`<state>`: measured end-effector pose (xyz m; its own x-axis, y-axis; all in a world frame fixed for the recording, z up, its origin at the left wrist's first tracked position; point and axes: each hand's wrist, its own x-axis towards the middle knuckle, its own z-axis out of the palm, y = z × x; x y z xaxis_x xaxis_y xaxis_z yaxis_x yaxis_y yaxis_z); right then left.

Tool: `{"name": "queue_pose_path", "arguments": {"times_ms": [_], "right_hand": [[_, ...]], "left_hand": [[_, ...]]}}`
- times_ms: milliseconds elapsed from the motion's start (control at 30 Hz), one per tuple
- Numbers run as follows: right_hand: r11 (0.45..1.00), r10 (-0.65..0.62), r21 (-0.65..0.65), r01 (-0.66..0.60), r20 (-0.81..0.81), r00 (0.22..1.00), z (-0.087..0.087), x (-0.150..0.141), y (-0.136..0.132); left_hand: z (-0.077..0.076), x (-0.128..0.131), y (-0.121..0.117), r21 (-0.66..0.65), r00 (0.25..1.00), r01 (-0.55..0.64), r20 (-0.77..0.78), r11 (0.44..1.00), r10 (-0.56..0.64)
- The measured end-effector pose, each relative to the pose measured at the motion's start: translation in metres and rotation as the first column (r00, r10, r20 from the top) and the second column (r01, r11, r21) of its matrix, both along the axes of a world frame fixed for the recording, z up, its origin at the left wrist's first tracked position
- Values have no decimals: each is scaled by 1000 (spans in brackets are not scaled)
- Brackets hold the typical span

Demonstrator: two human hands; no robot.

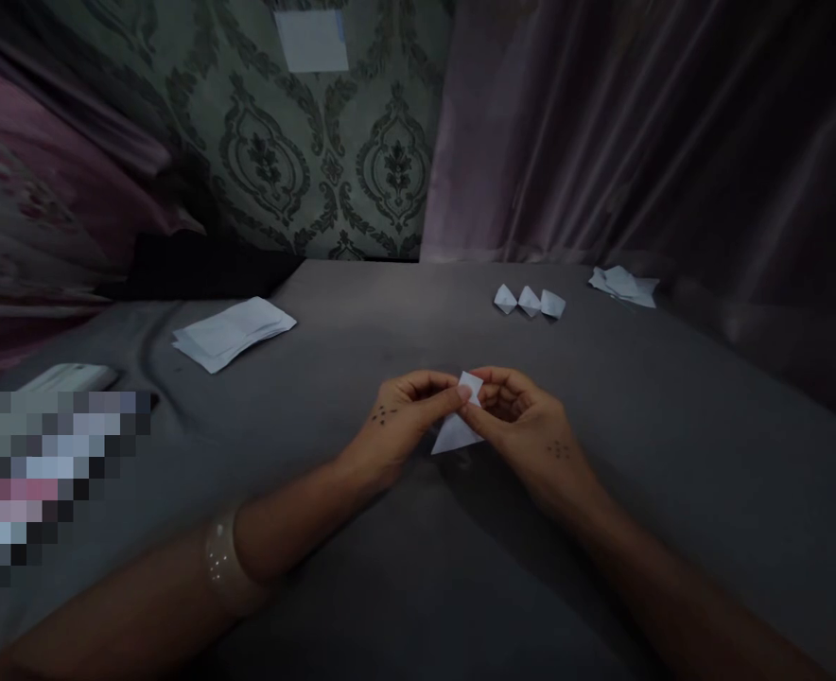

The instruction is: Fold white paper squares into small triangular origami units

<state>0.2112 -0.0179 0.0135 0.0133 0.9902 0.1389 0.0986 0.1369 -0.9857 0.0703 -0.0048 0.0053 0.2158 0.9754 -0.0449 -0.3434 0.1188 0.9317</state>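
Between my two hands is a small piece of white paper (459,434), folded, with a pointed corner hanging toward me and a squarish flap sticking up. My left hand (410,416) pinches it from the left, thumb on top. From the right, my right hand (524,416) grips the same paper between thumb and fingers, its fingertips partly hidden behind it. Both hands are just above the grey cloth surface (361,530). Beyond them stand three small folded paper shapes (530,301) in a row.
A stack of white paper sheets (234,333) lies at the left. Loose paper pieces (625,285) are heaped at the far right. A white object (70,376) lies at the left edge beside a pixelated area. A patterned wall (333,142) and curtains (531,123) close off the back.
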Motion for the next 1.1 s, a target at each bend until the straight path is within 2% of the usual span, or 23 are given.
{"name": "queue_pose_path", "arguments": {"times_ms": [67, 167, 400, 600, 900, 1100], "right_hand": [[1000, 3, 8, -3, 5, 1000, 3, 0, -2], [999, 7, -46, -7, -14, 1000, 5, 1, -3], [995, -33, -92, 26, -74, 997, 5, -1, -3], [991, -60, -125, 51, -76, 995, 8, -4, -5], [997, -15, 83, 7, 93, 996, 1, -3, -6], [952, -32, 302, -44, 242, 970, -1, -2, -8]], "left_hand": [[-2, -1, 1, -9, 1000, 13, 12, 1000, -13], [-2, -2, 2, -13, 1000, 7, 11, 1000, -7], [3, -3, 2, 2, 998, 12, -59, 1000, -12], [1, -4, 4, 4, 995, -76, -61, 997, 76], [-1, -3, 4, -16, 996, -94, 0, 995, 94], [0, -4, 4, -40, 995, -94, 13, 995, 94]]}}
